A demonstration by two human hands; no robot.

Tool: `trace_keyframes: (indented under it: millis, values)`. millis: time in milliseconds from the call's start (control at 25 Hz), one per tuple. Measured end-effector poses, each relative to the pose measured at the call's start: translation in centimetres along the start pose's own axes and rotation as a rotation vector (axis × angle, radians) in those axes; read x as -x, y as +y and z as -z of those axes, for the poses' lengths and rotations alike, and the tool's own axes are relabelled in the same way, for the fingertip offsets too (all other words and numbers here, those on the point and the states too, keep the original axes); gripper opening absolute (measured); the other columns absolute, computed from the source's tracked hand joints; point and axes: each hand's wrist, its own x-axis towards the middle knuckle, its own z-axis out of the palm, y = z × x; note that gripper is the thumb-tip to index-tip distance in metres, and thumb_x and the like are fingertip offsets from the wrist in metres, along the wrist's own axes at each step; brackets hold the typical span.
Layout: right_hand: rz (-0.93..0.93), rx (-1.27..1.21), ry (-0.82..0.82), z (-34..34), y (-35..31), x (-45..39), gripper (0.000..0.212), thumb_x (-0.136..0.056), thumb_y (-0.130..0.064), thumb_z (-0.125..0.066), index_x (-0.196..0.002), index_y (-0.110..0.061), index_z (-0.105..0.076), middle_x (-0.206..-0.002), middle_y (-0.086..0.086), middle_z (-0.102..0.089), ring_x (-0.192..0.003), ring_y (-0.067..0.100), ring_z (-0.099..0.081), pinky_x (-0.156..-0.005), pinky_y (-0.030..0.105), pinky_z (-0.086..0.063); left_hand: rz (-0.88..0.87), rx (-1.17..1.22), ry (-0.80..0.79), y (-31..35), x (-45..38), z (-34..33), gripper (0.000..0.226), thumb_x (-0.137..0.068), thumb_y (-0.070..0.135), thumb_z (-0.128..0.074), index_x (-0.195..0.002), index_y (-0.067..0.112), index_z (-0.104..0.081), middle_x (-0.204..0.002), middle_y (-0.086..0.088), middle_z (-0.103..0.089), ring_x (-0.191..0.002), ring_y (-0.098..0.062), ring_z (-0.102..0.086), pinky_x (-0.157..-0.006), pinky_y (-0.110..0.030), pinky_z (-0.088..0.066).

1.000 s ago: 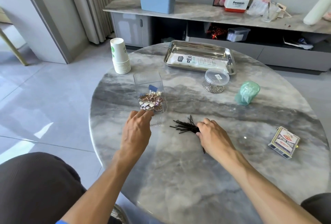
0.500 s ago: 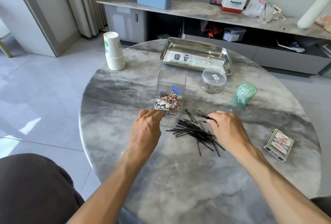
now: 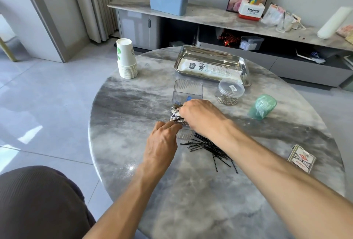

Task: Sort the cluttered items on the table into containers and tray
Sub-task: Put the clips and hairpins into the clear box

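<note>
A clear plastic container with small mixed clips in it stands mid-table. My left hand pinches its near rim. My right hand reaches over the container with curled fingers, and a few black hairpins show at its fingertips just above the clips. A loose pile of black hairpins lies on the marble table right behind the container, partly under my right forearm. At the far side lies a steel tray with a white packet in it.
A lidded round jar of metal clips and a green plastic-wrapped thing sit to the right. A playing card box lies near the right edge, stacked paper cups stand far left.
My right hand left the hairpin pile and moved left over the clear container with a few pins. The pile has spread out, and my left hand stays at the container's near rim.
</note>
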Motion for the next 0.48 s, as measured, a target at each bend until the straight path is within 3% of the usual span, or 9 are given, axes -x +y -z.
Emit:
trace_keyframes:
  millis: [160, 280, 400, 480]
  values:
    - [0.059, 0.032, -0.045, -0.6, 0.1, -1.2, 0.018, -0.088, 0.003, -0.058, -0.081, -0.013, -0.052, -0.086, 0.007, -0.060, -0.091, 0.029, -0.064, -0.067, 0.035, -0.045, 0.004, 0.015, -0.015, -0.1, -0.2, 0.1, 0.031, -0.083, -0.010, -0.065, -0.101, 0.013, -0.076, -0.090, -0.001, -0.074, -0.075, -0.031, -0.057, -0.055, -0.043, -0.053]
    - [0.022, -0.215, 0.034, -0.9, 1.3, -0.7, 0.005, -0.093, -0.013, -0.061, -0.092, -0.011, -0.066, -0.093, 0.004, -0.068, -0.087, 0.025, -0.064, -0.076, 0.038, -0.052, 0.035, -0.012, -0.043, -0.1, -0.1, 0.1, 0.027, -0.085, -0.009, -0.061, -0.097, 0.011, -0.075, -0.088, -0.002, -0.072, -0.077, -0.030, -0.054, -0.059, -0.044, -0.052]
    - [-0.196, -0.484, 0.282, -2.3, 3.8, 2.7, 0.010, -0.092, -0.016, -0.066, -0.094, -0.019, -0.075, -0.091, -0.003, -0.075, -0.077, 0.015, -0.066, -0.072, 0.027, -0.052, 0.085, -0.075, -0.050, -0.1, -0.4, 0.0, 0.022, -0.084, -0.011, -0.057, -0.087, 0.007, -0.070, -0.082, -0.004, -0.070, -0.073, -0.025, -0.047, -0.057, -0.042, -0.049]
    - [-0.477, -0.532, 0.267, -4.8, 6.0, 6.5, 0.007, -0.088, -0.022, -0.068, -0.093, -0.020, -0.074, -0.090, -0.002, -0.075, -0.082, 0.019, -0.068, -0.072, 0.026, -0.051, 0.139, -0.091, -0.045, -0.2, -1.0, -0.1, 0.022, -0.086, -0.011, -0.055, -0.088, 0.007, -0.069, -0.083, -0.005, -0.070, -0.074, -0.024, -0.046, -0.059, -0.040, -0.047]
